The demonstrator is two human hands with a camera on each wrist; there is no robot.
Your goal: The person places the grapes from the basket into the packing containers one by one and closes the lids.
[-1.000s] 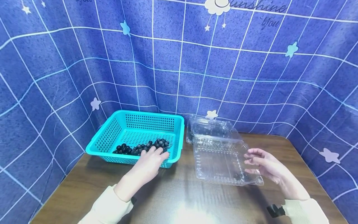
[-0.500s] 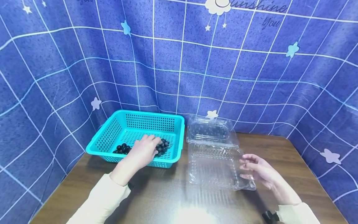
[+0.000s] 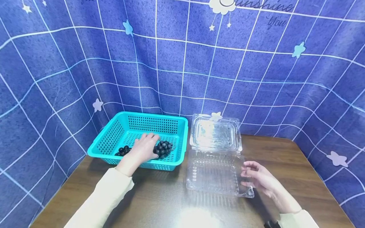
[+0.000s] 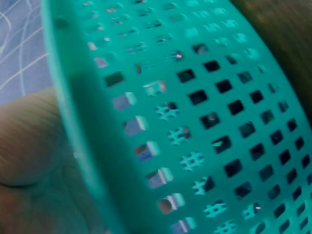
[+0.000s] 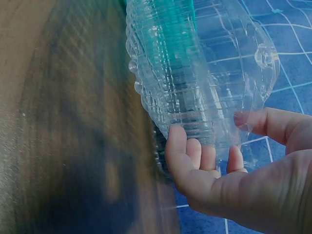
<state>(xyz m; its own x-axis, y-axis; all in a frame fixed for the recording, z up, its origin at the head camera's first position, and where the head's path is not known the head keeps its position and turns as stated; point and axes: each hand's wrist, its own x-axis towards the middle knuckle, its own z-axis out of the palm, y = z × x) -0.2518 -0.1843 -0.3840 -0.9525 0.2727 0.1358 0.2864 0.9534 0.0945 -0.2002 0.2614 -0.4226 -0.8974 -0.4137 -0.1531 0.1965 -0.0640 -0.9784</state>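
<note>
In the head view my left hand reaches over the near rim of a turquoise basket. It lies over dark grapes, its thumb beside the bunch and its other fingertips hidden. I cannot tell whether the fingers grip any. The left wrist view shows mostly the basket's perforated wall. My right hand holds a clear plastic clamshell container by its right side. In the right wrist view, thumb and fingers lie on either side of the container wall. The hinged lid stands raised at the back.
More dark grapes lie in the basket's left part. Basket and container are side by side on a brown wooden table. A blue grid-patterned curtain hangs directly behind them and along both sides.
My left hand has moved leftward over the grapes, uncovering the right end of the bunch. My right hand has brought the container left and nearer, and its lid now shows more upright.
</note>
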